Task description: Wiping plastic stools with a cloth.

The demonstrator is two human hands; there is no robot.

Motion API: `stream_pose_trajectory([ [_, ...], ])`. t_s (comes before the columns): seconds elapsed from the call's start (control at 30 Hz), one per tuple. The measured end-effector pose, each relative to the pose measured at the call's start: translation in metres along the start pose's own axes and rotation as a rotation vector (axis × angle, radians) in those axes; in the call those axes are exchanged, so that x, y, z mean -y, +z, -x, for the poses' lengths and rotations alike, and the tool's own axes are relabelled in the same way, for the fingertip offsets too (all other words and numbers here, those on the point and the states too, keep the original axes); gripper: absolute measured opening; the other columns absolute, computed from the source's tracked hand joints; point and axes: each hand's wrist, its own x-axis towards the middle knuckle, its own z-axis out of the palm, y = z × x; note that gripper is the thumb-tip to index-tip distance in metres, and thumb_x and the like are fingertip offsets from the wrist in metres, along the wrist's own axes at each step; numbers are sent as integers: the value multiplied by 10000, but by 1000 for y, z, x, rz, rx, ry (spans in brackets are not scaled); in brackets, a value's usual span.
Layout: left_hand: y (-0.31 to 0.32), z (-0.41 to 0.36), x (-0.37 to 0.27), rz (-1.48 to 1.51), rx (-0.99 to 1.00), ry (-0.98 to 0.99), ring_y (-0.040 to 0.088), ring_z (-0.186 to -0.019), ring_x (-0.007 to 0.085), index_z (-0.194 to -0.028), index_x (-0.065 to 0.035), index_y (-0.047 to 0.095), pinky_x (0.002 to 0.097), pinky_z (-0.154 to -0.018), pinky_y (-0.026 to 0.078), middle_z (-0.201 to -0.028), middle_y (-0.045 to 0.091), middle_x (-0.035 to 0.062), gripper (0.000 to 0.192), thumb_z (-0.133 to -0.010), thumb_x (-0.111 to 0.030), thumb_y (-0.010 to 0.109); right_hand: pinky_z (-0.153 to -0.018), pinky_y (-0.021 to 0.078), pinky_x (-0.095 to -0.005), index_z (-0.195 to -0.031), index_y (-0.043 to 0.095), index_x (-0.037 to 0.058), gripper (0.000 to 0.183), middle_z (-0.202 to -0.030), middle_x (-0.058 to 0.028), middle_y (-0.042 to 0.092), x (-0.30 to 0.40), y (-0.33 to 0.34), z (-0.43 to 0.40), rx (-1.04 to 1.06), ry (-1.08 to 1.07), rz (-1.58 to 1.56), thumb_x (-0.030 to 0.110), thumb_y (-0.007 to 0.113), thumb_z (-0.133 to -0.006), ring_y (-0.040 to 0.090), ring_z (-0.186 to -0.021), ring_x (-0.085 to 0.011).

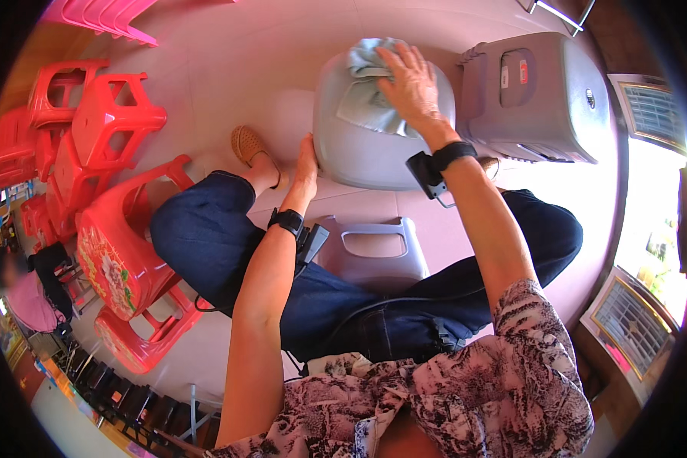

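Note:
A grey plastic stool [372, 157] stands in front of me, its smooth seat facing up at the camera. My right hand [409, 80] presses a crumpled pale blue cloth [372, 103] against the far part of that seat. Part of the cloth lies spread flat below my fingers. At the stool's left edge, my left hand [306, 166] rests with its palm against the side. Both wrists carry black straps with small devices. Beneath me is another grey plastic stool [372, 252], seen between my legs, with an oval opening in its side.
Stacked grey stools [532, 94] stand close on the right. To the left are several red plastic stools [114, 120], some tipped over, and a flower-patterned red stool [120, 257] near my knee. A pink plastic stool [103, 14] is at top left. A person [31, 297] sits farther left.

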Motion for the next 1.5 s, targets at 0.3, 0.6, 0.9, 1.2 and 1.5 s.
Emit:
stream_pose_trajectory([
  [0.3,3,-18,-36,-74,-72,339,484,-1094,181,-1193,29,545,322,-979,355,-1186,565,96,530,-980,-434,401,-978,416,-462,-1367,423,144,642,-1359,-264,393,-43,-38,105,-67,299,-282,222,671,-779,452,-1200,-426],
  [0.6,21,-15,-57,260,-36,59,536,-1086,160,-1215,-24,554,309,-931,436,-1225,575,63,487,-925,-413,516,-738,480,-264,-1349,438,81,602,-957,-22,593,-48,-48,179,-98,894,-1393,172,680,-805,566,-850,-117],
  [0.9,89,99,-110,175,-107,307,566,-983,197,-1191,11,592,315,-865,440,-1149,614,92,589,-890,-494,568,-805,462,-265,-1344,431,11,584,-1027,-102,610,-55,-63,181,-113,788,-913,164,620,-813,559,-912,-151],
  [1.2,84,185,-182,-566,-172,1435,258,-481,127,-597,44,481,346,-426,259,-481,322,90,450,-941,-228,584,-850,447,-267,-1367,422,88,539,-1119,-46,559,45,-233,136,-495,374,-1320,78,570,-850,537,-987,-126],
  [1.5,42,300,-201,-1014,-160,1582,479,-434,269,-711,36,605,368,-444,346,-533,484,158,194,-876,-66,593,-1015,420,-501,-1234,593,221,669,-1424,-127,410,114,-304,146,-477,-327,-483,75,737,-597,400,-1289,-406],
])
